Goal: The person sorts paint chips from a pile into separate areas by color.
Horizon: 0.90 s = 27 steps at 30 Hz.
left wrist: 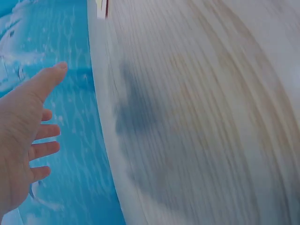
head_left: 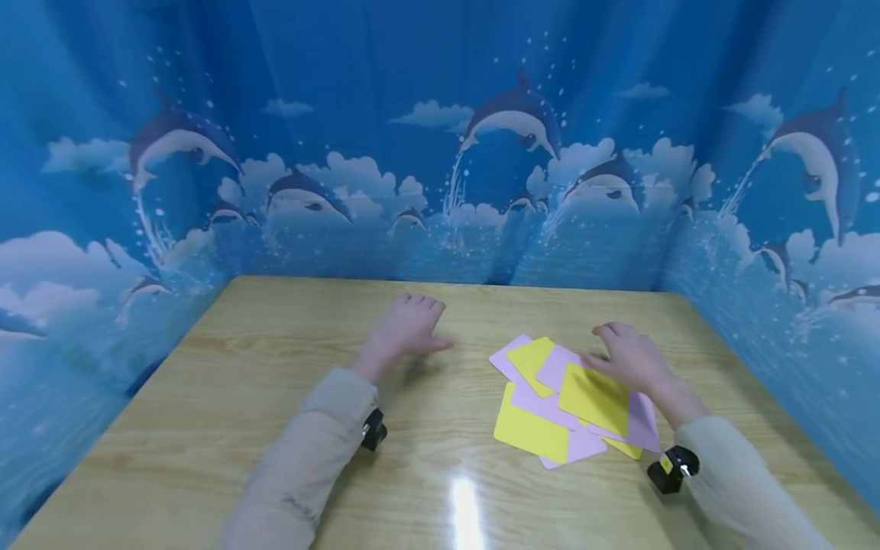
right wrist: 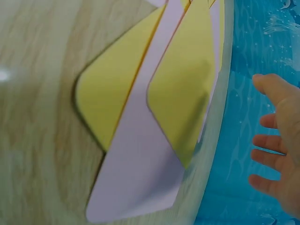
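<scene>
A loose heap of yellow and pink cards with rounded corners lies on the table right of centre. In the head view a yellow card [head_left: 594, 397] tops the heap, and another yellow card [head_left: 529, 431] lies at its near left. My right hand [head_left: 632, 359] hovers over the far right side of the heap, fingers relaxed and nothing held. The right wrist view shows a pink card [right wrist: 136, 168] under a yellow card [right wrist: 180, 89], with the hand's shadow across them. Left of the heap, my left hand [head_left: 407, 327] is held above the bare wood, thumb spread, holding nothing.
The light wooden table [head_left: 275, 428] fills the lower view. A blue curtain [head_left: 371, 191] printed with dolphins and clouds surrounds its back and sides. Each sleeve cuff carries a small black camera, one on the left wrist [head_left: 373, 429] and one on the right [head_left: 672, 470].
</scene>
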Each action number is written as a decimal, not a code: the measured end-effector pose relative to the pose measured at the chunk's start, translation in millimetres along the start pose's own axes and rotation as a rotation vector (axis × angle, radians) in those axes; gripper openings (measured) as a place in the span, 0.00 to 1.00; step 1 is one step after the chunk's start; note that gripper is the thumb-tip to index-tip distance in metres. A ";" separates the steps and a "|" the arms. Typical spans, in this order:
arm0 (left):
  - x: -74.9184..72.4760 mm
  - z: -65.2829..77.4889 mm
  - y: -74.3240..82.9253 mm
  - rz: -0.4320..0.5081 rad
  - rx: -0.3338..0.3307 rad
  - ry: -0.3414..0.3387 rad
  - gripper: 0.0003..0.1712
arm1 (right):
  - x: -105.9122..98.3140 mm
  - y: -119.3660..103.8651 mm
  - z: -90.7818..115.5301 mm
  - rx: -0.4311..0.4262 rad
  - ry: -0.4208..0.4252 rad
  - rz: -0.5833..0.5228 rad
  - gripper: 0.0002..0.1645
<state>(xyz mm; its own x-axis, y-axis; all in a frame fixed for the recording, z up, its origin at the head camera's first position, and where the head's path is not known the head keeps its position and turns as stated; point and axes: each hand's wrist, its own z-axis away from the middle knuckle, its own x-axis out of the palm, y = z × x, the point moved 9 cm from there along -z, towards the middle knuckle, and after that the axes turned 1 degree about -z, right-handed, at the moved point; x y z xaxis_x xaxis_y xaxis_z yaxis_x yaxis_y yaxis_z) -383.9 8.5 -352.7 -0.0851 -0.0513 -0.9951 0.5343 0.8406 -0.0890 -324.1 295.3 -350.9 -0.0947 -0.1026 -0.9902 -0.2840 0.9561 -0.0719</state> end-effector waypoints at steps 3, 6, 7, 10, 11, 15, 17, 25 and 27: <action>-3.4 -5.8 18.3 -0.041 0.045 0.010 0.46 | 0.9 4.5 5.6 0.006 -0.014 0.019 0.40; -4.2 -10.9 34.4 -0.081 0.076 0.001 0.47 | 2.5 8.8 11.3 0.014 -0.042 0.037 0.43; -4.1 -12.3 39.7 -0.095 0.088 0.000 0.47 | 3.3 10.3 13.4 0.018 -0.052 0.040 0.45; -3.2 -16.0 54.1 -0.124 0.115 0.001 0.48 | 4.7 13.3 18.9 0.015 -0.058 0.054 0.46; -2.2 -17.3 58.7 -0.131 0.124 0.002 0.49 | 5.0 13.9 20.6 0.014 -0.058 0.059 0.46; 1.2 -22.3 76.9 -0.142 0.159 0.013 0.49 | 5.9 14.7 27.3 0.001 -0.052 0.074 0.46; 2.8 -24.8 86.4 -0.143 0.178 0.009 0.48 | 5.5 14.3 30.1 -0.009 -0.046 0.076 0.46; 1.9 -33.7 131.6 -0.132 0.258 -0.025 0.46 | 3.6 10.2 39.4 -0.038 -0.050 0.065 0.46; 2.2 -35.6 143.2 -0.143 0.283 -0.026 0.46 | 5.6 9.3 41.2 -0.045 -0.061 0.055 0.48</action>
<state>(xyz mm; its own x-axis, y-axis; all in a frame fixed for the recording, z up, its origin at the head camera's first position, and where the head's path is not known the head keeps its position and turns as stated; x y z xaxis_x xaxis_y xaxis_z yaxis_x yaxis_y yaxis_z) -337.5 148.0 -366.1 -0.1565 -0.1747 -0.9721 0.7314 0.6410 -0.2329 -288.0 314.9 -362.0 -0.0531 -0.0319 -0.9981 -0.3229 0.9464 -0.0131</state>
